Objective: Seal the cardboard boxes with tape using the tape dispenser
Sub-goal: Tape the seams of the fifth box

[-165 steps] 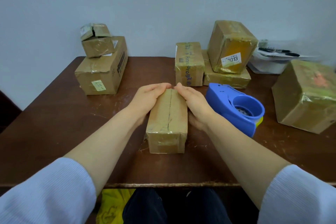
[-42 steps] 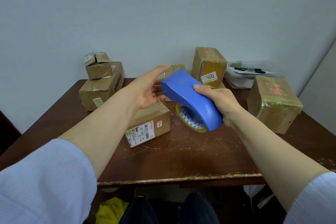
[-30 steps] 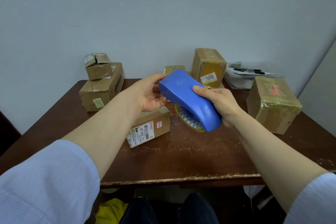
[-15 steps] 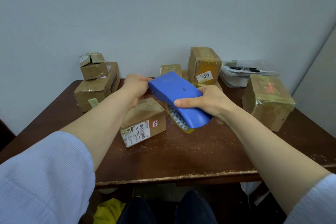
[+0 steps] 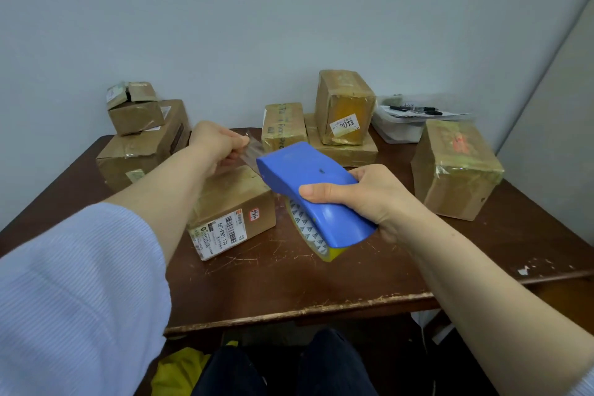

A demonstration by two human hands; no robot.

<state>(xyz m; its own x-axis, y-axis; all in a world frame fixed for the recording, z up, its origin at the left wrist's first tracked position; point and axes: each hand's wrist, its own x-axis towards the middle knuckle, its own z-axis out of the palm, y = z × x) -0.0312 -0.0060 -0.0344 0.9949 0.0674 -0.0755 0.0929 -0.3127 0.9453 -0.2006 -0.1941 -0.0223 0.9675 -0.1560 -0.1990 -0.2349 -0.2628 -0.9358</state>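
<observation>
At the far left of the table [image 5: 289, 283], a small box [image 5: 135, 109] with loose flaps sits on top of a larger carton [image 5: 144, 145]. Just right of them is the left hand [image 5: 215, 143], raised over the far end of the labelled box [image 5: 233, 206]. Its fingers are curled in, and thumb and forefinger pinch the free end of a clear tape strip [image 5: 249, 153]. The strip runs from there to the nose of the tape dispenser [image 5: 308, 183].

The labelled box lies near the middle of the table, with a white barcode label and a small red-marked sticker on its near side. The blue dispenser is held in the air just right of this box, its nose pointing far and left. The tape roll [image 5: 308, 231] (yellow at the rim) shows below the shell.

The right hand [image 5: 366, 199] grasps the dispenser from the right. The thumb lies flat along its near side, and the other fingers are hidden behind the body.

Farther back stand a narrow box [image 5: 283, 125] and an upright box [image 5: 345, 106] on a flat one [image 5: 344, 148]. At the far right are a tray of papers [image 5: 401, 125] and a large wrapped box [image 5: 456, 167].
</observation>
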